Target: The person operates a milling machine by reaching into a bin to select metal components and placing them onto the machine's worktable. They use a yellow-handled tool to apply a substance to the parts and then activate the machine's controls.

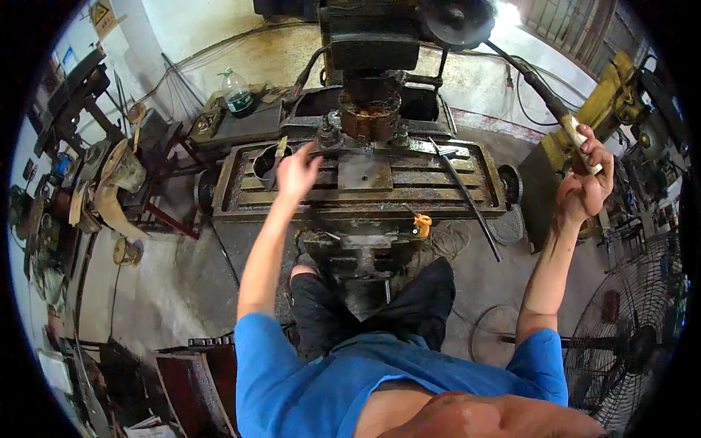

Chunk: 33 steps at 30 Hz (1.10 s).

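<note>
My right hand (586,171) is closed around the pale, wrapped grip (580,142) of a long dark lever (537,84). That lever runs up to the round hub (456,22) on the machine's head. Over the left part of the slotted machine table (431,196), my left hand (298,174) is held with fingers stretched out and slightly blurred, nothing visible in them. Just left of it, a brush (282,148) stands in a round tin (264,164). A flat metal plate (365,174) lies mid-table below the rusty round column (369,109).
A long bar (467,197) lies across the table's right side, jutting past its front edge. A yellow-orange tool (421,225) sits at the front. The large fan (635,339) stands at lower right. A bottle (236,93) rests on the back-left bench; a bucket (124,168) is at left.
</note>
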Each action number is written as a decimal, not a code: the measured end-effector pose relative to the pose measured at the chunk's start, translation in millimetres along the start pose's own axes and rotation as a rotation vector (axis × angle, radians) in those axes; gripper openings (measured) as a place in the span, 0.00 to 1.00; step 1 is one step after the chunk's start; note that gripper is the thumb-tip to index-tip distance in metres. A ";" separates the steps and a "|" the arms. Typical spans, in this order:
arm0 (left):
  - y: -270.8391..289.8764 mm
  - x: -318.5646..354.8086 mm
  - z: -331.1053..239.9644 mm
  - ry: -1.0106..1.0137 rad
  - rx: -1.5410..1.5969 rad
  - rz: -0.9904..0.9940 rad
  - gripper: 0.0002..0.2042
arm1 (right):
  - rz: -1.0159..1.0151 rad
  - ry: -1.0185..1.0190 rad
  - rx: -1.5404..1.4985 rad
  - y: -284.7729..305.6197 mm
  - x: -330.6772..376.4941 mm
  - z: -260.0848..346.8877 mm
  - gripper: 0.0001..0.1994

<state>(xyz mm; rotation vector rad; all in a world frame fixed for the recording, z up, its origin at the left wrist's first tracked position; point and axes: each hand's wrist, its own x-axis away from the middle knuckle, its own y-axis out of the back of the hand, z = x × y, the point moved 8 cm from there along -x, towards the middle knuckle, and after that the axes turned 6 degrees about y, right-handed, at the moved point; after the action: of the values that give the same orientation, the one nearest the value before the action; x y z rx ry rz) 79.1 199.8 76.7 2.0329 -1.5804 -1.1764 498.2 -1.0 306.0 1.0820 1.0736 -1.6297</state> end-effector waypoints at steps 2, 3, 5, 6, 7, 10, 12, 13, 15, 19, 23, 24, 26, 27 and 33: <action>49.9 18.5 17.6 -0.005 -0.018 -0.112 0.16 | -0.024 -0.001 0.021 -1.3 0.2 3.0 0.11; 70.5 27.3 32.7 0.038 -0.054 -0.129 0.15 | -0.036 -0.002 0.026 -2.1 0.2 3.8 0.10; 98.9 42.3 71.0 0.054 0.037 -0.214 0.15 | -0.031 -0.006 0.013 4.2 14.1 -2.8 0.09; 108.9 48.8 78.2 0.094 -0.049 -0.213 0.16 | -0.026 -0.007 0.009 5.2 20.4 -6.6 0.08; 115.1 52.4 81.6 0.132 -0.135 -0.211 0.16 | -0.038 -0.008 0.000 6.2 22.5 -8.0 0.08; 117.7 58.6 73.5 0.102 -0.205 -0.196 0.18 | -0.046 -0.027 -0.050 3.6 28.0 -8.8 0.08; 109.7 55.1 67.7 0.139 -0.233 -0.140 0.21 | -0.052 -0.036 -0.044 3.9 30.6 -10.3 0.08; 106.4 53.9 64.6 0.169 -0.241 -0.104 0.21 | -0.056 -0.040 -0.040 4.6 32.9 -11.5 0.08; 98.6 52.1 60.4 0.166 -0.225 -0.094 0.22 | -0.046 -0.034 -0.041 6.8 36.3 -12.1 0.09; 94.4 55.2 60.1 0.187 -0.210 -0.054 0.22 | -0.030 -0.022 -0.015 9.8 42.0 -15.0 0.08; 107.8 68.1 73.1 0.216 -0.207 -0.056 0.23 | -0.035 -0.022 -0.004 14.1 50.0 -18.6 0.06; 113.5 72.6 78.6 0.213 -0.226 -0.077 0.23 | -0.040 -0.027 -0.001 15.1 51.9 -19.2 0.06; 125.8 82.4 93.5 0.207 -0.249 -0.112 0.22 | -0.046 -0.022 0.008 14.0 54.8 -19.4 0.06; 134.1 87.9 96.6 0.183 -0.281 -0.160 0.22 | -0.048 -0.019 0.014 13.7 56.0 -19.4 0.06; 168.4 121.1 117.6 0.323 -0.243 -0.135 0.22 | -0.067 -0.037 0.023 17.5 64.9 -23.0 0.05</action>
<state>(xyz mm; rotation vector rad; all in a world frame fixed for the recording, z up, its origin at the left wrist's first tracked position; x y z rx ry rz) -113.3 59.2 67.7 2.0670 -1.1087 -0.9681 504.0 3.6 235.4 1.0365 1.0798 -1.7119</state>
